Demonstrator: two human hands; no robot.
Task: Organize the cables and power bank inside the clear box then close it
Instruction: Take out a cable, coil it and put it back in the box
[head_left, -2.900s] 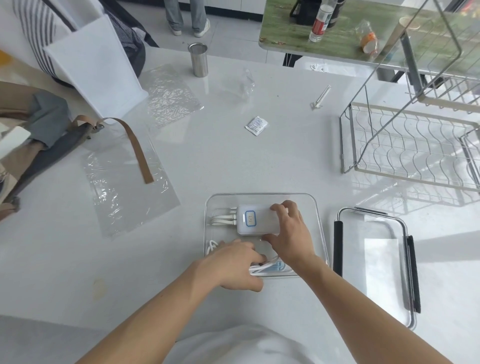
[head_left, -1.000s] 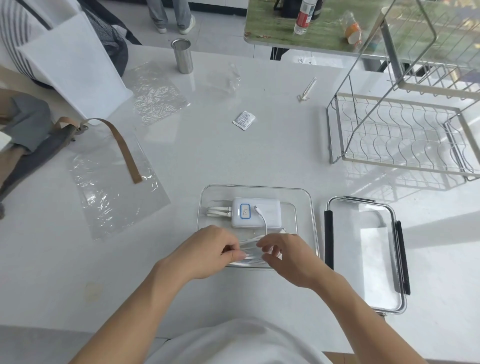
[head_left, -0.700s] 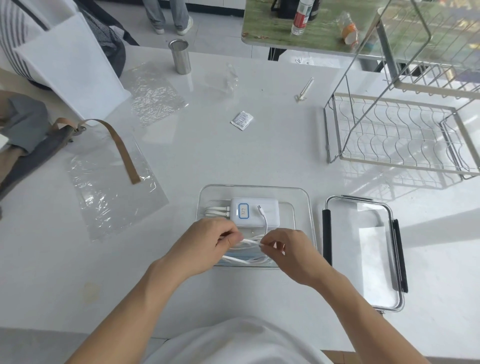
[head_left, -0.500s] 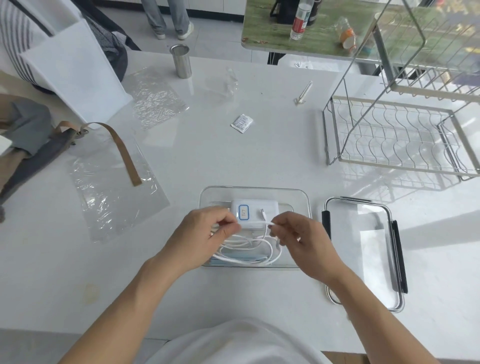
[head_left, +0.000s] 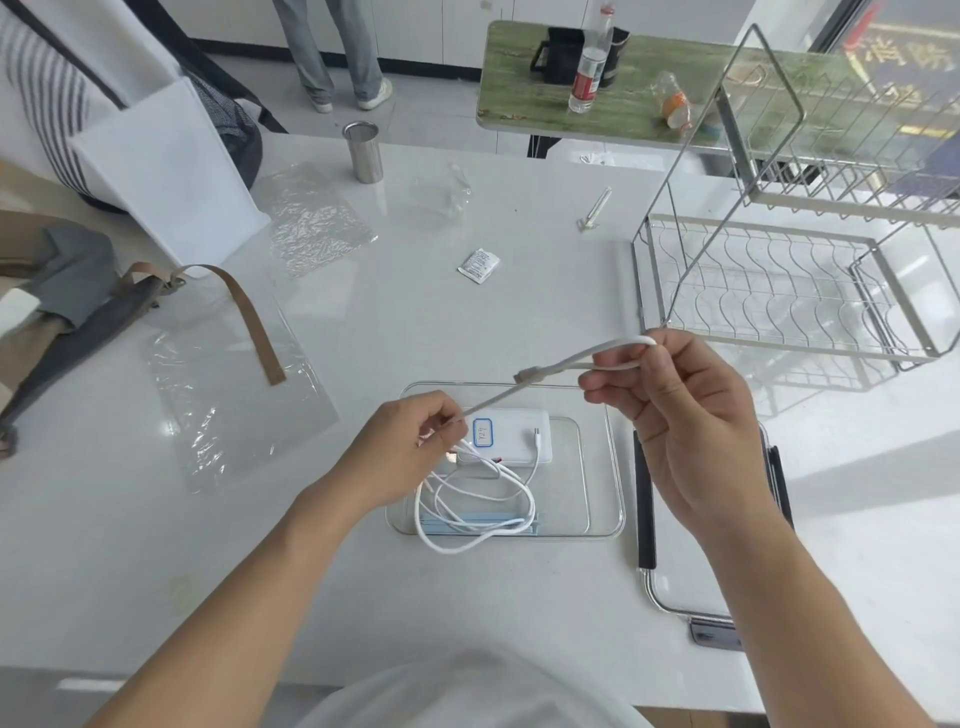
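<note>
The clear box (head_left: 613, 457) lies open on the white table, with the white power bank (head_left: 511, 435) in its far half. Loose loops of white cable (head_left: 483, 499) lie in its near left part, one loop hanging over the near rim. My left hand (head_left: 410, 447) pinches the cable above the box's left side. My right hand (head_left: 675, 410) is raised over the box's right edge and pinches a folded bend of the same cable, its plug end (head_left: 524, 375) pointing left. The clear lid (head_left: 647, 499) with black clips lies right of the box, mostly behind my right arm.
A wire dish rack (head_left: 779, 291) stands at the far right. Clear plastic sheets (head_left: 228, 395), a brown strap (head_left: 249, 317) and bags lie to the left. A metal cup (head_left: 363, 153), a small white sachet (head_left: 479, 265) and a white stick (head_left: 595, 210) sit farther back.
Both hands lifted out of the box. My right hand drew one end of the white cable up and to the right while the left kept hold near the box's left side.
</note>
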